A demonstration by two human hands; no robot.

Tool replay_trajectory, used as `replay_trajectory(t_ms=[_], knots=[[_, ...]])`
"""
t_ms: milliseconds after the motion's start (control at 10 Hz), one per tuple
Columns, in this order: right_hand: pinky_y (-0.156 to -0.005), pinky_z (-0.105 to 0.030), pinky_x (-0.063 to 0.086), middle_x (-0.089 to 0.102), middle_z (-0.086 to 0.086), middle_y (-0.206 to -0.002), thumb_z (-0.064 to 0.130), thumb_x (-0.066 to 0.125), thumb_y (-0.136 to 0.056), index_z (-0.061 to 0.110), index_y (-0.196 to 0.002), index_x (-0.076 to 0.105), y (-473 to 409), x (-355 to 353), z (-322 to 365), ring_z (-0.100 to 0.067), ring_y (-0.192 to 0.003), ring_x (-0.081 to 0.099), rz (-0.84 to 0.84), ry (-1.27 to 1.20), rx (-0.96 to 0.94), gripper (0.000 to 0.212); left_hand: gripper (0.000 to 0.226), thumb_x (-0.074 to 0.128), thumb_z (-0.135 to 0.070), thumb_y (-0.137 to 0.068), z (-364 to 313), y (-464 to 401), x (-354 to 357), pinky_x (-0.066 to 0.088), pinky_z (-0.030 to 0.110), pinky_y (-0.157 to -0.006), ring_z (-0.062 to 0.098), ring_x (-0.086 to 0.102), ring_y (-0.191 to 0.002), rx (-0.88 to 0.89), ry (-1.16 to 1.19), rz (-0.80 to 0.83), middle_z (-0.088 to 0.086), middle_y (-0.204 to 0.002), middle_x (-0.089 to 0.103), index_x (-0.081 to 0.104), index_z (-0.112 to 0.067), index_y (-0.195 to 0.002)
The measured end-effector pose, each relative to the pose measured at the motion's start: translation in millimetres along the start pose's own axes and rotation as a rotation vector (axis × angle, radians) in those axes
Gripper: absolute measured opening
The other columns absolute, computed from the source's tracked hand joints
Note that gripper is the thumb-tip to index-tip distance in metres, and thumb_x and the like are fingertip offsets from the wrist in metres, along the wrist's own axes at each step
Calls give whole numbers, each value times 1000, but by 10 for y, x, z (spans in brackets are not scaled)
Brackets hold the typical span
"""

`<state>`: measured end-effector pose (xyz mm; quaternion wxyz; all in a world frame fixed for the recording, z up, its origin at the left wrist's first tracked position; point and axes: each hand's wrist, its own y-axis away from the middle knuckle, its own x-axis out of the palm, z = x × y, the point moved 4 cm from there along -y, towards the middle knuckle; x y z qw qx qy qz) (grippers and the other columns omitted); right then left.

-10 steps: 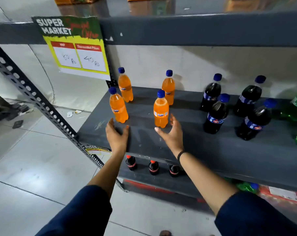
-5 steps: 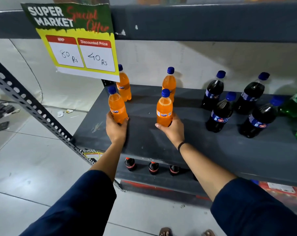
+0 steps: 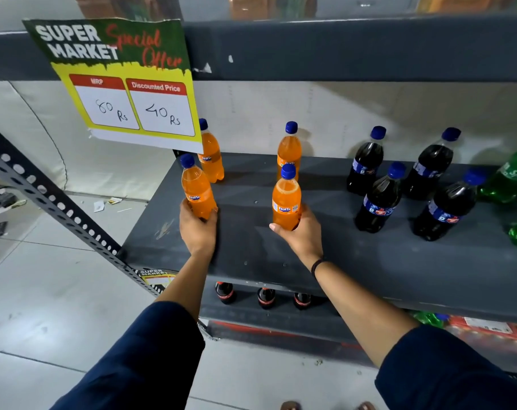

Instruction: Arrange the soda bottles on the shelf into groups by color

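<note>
At the far left a perforated grey metal upright (image 3: 53,199) slants down across a pale tiled floor (image 3: 44,291), and above it a paper offer sign (image 3: 124,81), green and yellow with two white price boxes, hangs from the upper shelf edge (image 3: 340,48) and covers the top of the back-left orange bottle (image 3: 211,156). The dark grey shelf (image 3: 310,255) has a flat, matt, slightly scuffed surface. The left hand (image 3: 198,229) is wrapped around the base of the front-left orange bottle (image 3: 197,190), smooth clear plastic with a blue cap, which leans its cap leftward with its long axis a little off vertical. Further right, the right hand (image 3: 303,232), a dark band at its wrist, is closed on the lower part of the front-middle orange bottle (image 3: 286,199), which stands nearly upright, cap up, directly in front of the back-middle orange bottle (image 3: 289,149) and partly hiding it. A bare stretch of shelf separates these from four dark cola bottles (image 3: 380,199), rounded, glossy, blue-capped and blue-labelled, standing upright in two staggered rows. At the right edge green bottles (image 3: 514,179) are cut off by the frame. Below the shelf, three small dark bottles with red labels (image 3: 266,297) show between the forearms, whose sleeves are dark blue.
</note>
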<state>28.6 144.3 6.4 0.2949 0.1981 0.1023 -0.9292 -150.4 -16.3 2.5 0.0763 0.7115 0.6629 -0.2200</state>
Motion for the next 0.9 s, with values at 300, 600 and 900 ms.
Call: replay_trajectory(t_ms=[300, 600, 900], knots=[[-84, -38, 55, 65, -13, -111, 27, 82, -69, 8, -111, 54, -17, 2, 11, -26, -99, 63, 19, -9, -1, 54, 40, 68, -20, -75, -13, 27, -26, 44, 38, -87, 31, 59, -102, -28, 26, -70, 12, -111, 64, 51, -16, -111], [-86, -40, 54, 64, -14, -113, 28, 83, -67, 8, -113, 53, -17, 0, 62, -27, -102, 62, 24, 8, 4, 58, 44, 68, -18, -76, -9, 70, -62, 43, 38, -89, 33, 58, -106, -38, 9, -38, 14, -115, 62, 49, -14, -115], [-103, -37, 42, 45, -11, -140, 39, 75, -74, 13, -140, 31, 295, -177, -115, -24, -129, 43, 20, 1, -26, 84, 72, 63, -26, -85, -15, 567, -152, 25, 45, -114, 35, 31, -137, -78, -59, -46, 21, -146, 38, 27, -3, -142]])
